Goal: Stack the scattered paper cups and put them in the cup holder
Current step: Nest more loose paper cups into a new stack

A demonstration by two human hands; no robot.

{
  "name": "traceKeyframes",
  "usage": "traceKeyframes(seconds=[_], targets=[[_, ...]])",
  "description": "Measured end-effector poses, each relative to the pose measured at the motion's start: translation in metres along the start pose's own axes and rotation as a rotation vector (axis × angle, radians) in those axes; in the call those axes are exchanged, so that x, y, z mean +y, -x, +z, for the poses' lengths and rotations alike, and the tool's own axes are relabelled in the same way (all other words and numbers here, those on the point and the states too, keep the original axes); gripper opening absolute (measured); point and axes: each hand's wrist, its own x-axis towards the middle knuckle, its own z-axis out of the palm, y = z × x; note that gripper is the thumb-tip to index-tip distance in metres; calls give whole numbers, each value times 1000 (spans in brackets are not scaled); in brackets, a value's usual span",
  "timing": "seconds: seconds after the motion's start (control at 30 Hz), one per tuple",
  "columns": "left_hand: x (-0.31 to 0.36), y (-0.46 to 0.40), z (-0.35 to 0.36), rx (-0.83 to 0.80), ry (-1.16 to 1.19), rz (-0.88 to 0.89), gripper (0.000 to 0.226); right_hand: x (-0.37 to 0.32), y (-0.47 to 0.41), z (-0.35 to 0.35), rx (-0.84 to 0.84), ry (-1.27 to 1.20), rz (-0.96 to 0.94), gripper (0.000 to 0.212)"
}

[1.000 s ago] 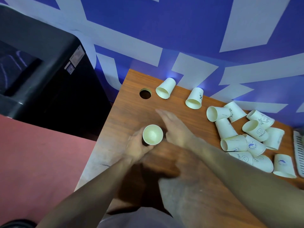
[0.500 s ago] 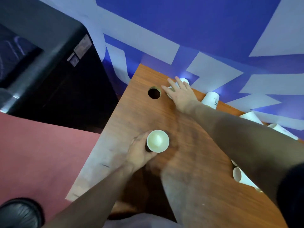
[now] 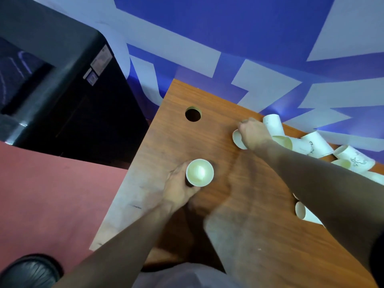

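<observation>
Near the middle of the frame the left hand [image 3: 178, 183] curls its fingers round an upright paper cup [image 3: 200, 172], whose open mouth faces the camera, held just above the wooden table [image 3: 245, 242]. Up and to the right, the right hand [image 3: 254, 133] reaches across the table with fingers bent over a second cup [image 3: 238, 140] that lies on its side, only its rim showing from under the hand; the grip looks closed round it. Just beyond that hand, toward the right edge of the frame, a loose heap of scattered cups [image 3: 315, 145] lies on its sides along the table's far edge, some printed with small drawings, and one more cup [image 3: 305, 214] peeks out below the right forearm. A round hole [image 3: 193, 114] in the tabletop sits in the upper middle of the frame, well apart from both hands. A dark cabinet [image 3: 62, 90] fills the upper left, against the blue-and-white wall [image 3: 239, 38].
</observation>
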Motion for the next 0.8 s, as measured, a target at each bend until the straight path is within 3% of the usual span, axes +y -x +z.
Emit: traceKeyframes(seconds=[0.13, 0.23, 0.33, 0.5, 0.8], targets=[[0, 0, -1, -6, 17, -21, 67, -5, 21, -14, 197, -386, 118, 15], [2, 0, -2, -17, -2, -24, 66, -19, 49, -45, 298, -779, 55, 24], [5, 0, -2, -24, -4, -46, 64, -38, 86, -69, 309, -983, -19, 12], [6, 5, -2, -56, 35, -82, 64, -78, 118, -61, 198, -1046, -47, 17], [5, 20, -6, -116, 29, -41, 70, -122, 127, -9, 173, -832, 45, 35]])
